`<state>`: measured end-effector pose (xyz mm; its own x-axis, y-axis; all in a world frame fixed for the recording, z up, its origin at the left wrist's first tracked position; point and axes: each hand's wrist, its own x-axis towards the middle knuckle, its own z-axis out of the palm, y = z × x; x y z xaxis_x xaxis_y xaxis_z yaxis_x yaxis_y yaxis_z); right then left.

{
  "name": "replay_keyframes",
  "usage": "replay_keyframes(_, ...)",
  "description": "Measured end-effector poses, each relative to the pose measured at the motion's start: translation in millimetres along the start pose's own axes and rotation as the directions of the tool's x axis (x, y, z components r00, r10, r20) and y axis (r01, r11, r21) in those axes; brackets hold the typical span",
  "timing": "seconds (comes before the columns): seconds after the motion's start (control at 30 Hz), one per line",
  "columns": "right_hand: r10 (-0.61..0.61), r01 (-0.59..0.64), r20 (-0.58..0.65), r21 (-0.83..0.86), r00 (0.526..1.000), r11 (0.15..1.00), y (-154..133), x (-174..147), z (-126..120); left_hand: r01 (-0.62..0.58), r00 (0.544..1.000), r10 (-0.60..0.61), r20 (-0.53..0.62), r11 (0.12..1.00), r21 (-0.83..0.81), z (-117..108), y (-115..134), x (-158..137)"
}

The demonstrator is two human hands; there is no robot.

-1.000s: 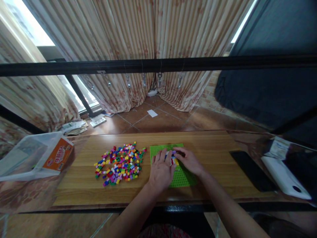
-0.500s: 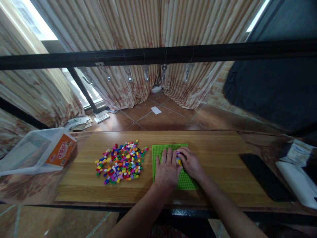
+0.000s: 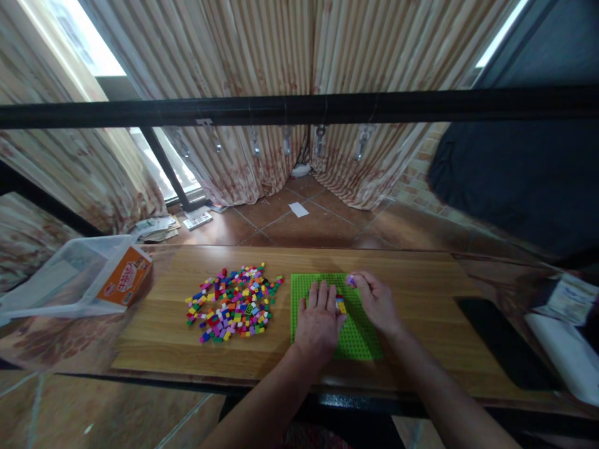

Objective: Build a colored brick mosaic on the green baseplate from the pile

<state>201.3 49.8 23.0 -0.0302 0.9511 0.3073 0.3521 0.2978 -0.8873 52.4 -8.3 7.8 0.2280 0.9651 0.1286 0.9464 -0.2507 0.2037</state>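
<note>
A green studded baseplate (image 3: 358, 340) lies on the wooden board in front of me. My left hand (image 3: 319, 318) rests flat on it with the fingers stretched out. Beside that hand's fingertips and thumb, a few small bricks (image 3: 341, 305), yellow among them, sit on the plate, partly covered by the hand. Between thumb and fingers of my right hand (image 3: 375, 298) is a small purple brick (image 3: 350, 281), held over the plate's far right corner. Left of the plate spreads a loose pile of many-coloured bricks (image 3: 234, 304).
At the far left stands a clear plastic box (image 3: 70, 308) with an orange label. A dark flat slab (image 3: 505, 343) lies on the right, next to a white object (image 3: 561, 355). A black rail (image 3: 281, 112) crosses beyond the board, in front of striped curtains.
My right hand has moved away from the bricks on the plate, up and to the right, with the purple brick in its fingers. My left hand stays flat on the plate.
</note>
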Motion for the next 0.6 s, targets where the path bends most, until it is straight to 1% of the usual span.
replay_keyframes(0.13, 0.117, -0.108, -0.094, 0.1, 0.989, 0.989, -28, -15, -2, -0.015, 0.999, 0.013, -0.041, 0.999, -0.033, 5, -2, 0)
replay_keyframes(0.17, 0.131, -0.121, -0.096, 0.099, 0.987, 0.988, -37, -21, -2, -0.025, 0.998, 0.023, -0.058, 0.999, -0.048, 6, -3, -1)
replay_keyframes(0.23, 0.128, -0.126, -0.063, 0.033, 0.99, 0.991, -55, -36, 1, -0.055, 0.994, 0.047, -0.097, 0.995, -0.079, 7, -5, -6)
replay_keyframes(0.3, 0.134, -0.134, 0.006, -0.011, 0.991, 0.991, -71, -49, 8, -0.099, 0.988, 0.085, -0.128, 0.99, -0.103, 7, -7, -19)
replay_keyframes(0.4, 0.09, -0.08, 0.163, -0.071, 0.982, 0.994, -84, -61, 29, -0.164, 0.978, 0.146, -0.146, 0.979, -0.123, 4, -12, -53)
replay_keyframes(0.5, 0.027, 0.03, 0.325, -0.169, 0.945, 0.985, -81, -64, 63, -0.206, 0.975, 0.188, -0.115, 0.964, -0.168, -1, -21, -96)
replay_keyframes(0.57, 0.005, 0.097, 0.385, -0.245, 0.923, 0.965, -72, -63, 88, -0.19, 0.976, 0.164, -0.143, 0.963, -0.191, -4, -32, -119)
replay_keyframes(0.6, 0.003, 0.122, 0.399, -0.287, 0.917, 0.95, -67, -62, 99, -0.181, 0.973, 0.146, -0.18, 0.964, -0.195, -6, -39, -129)
